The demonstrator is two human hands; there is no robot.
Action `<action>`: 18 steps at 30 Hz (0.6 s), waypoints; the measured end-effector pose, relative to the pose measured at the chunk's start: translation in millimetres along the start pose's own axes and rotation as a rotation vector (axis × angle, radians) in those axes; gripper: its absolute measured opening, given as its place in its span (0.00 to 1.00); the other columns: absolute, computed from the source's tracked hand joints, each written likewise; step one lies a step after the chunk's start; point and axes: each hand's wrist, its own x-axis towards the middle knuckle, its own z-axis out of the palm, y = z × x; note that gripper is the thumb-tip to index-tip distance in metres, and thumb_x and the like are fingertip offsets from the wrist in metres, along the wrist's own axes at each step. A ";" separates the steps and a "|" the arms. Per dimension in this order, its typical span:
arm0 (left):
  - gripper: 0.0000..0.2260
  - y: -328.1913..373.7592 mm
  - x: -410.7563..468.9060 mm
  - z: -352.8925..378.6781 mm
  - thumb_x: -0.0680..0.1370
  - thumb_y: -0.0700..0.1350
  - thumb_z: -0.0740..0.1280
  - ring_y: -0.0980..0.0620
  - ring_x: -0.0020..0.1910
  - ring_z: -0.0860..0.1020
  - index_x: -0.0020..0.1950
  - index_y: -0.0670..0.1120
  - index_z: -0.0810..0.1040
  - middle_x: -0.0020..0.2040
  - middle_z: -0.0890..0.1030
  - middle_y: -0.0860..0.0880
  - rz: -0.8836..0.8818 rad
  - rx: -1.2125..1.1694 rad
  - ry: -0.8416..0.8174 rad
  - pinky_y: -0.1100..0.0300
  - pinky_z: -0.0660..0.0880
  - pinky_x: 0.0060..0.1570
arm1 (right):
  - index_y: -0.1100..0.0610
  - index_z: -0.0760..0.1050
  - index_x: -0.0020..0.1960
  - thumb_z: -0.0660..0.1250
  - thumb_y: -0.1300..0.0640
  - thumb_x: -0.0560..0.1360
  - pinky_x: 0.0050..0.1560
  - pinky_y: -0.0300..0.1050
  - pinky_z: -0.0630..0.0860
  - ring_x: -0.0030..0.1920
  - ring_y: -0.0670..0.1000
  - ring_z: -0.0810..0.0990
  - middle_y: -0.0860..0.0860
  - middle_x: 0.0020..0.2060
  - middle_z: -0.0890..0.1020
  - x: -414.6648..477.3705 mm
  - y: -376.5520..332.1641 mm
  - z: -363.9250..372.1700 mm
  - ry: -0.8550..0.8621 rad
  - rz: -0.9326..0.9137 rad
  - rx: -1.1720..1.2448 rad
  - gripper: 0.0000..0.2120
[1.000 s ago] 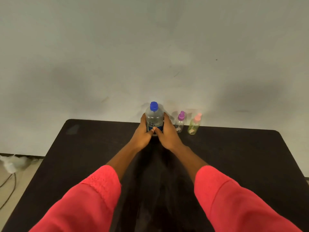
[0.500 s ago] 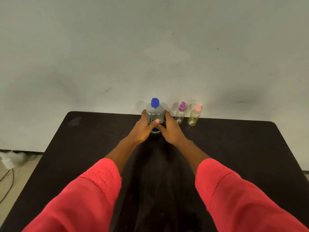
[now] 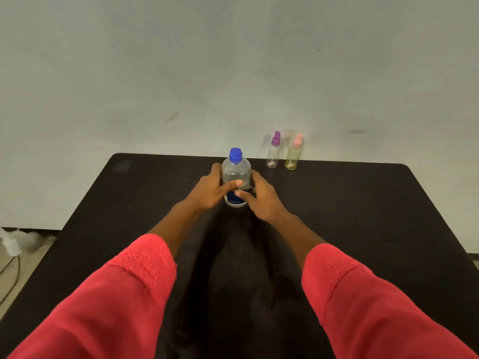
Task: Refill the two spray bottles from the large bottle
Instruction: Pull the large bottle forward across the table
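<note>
The large clear bottle (image 3: 236, 172) with a blue cap and blue label stands upright on the black table (image 3: 363, 216). My left hand (image 3: 210, 190) grips its left side and my right hand (image 3: 261, 198) grips its right side, thumbs across the front. Behind and to the right, at the table's far edge, stand two small spray bottles: a clear one with a purple top (image 3: 273, 151) and a yellowish one with a pink top (image 3: 293, 154). Both are upright, capped and apart from my hands.
A pale wall rises right behind the table's far edge. On the floor at the left lie a white plug or adapter (image 3: 11, 246) and cables.
Both hands have drawn the large bottle toward me and away from the wall; it now stands apart from the two spray bottles instead of beside them.
</note>
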 end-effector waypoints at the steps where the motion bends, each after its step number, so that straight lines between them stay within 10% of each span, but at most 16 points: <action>1: 0.24 0.0 -5.1 1.0 0.76 0.54 0.65 0.49 0.54 0.76 0.65 0.42 0.63 0.57 0.75 0.46 0.007 0.011 0.003 0.59 0.75 0.51 | 0.53 0.66 0.66 0.69 0.54 0.74 0.60 0.54 0.75 0.59 0.52 0.76 0.53 0.60 0.75 -5.7 1.4 1.4 0.005 -0.005 0.003 0.23; 18: 0.24 3.7 -106.8 4.2 0.72 0.57 0.69 0.52 0.53 0.77 0.61 0.46 0.67 0.55 0.76 0.49 0.121 0.198 -0.057 0.66 0.73 0.44 | 0.48 0.64 0.66 0.67 0.43 0.72 0.57 0.53 0.77 0.56 0.49 0.77 0.50 0.59 0.73 -108.2 12.0 32.3 0.053 -0.147 -0.020 0.26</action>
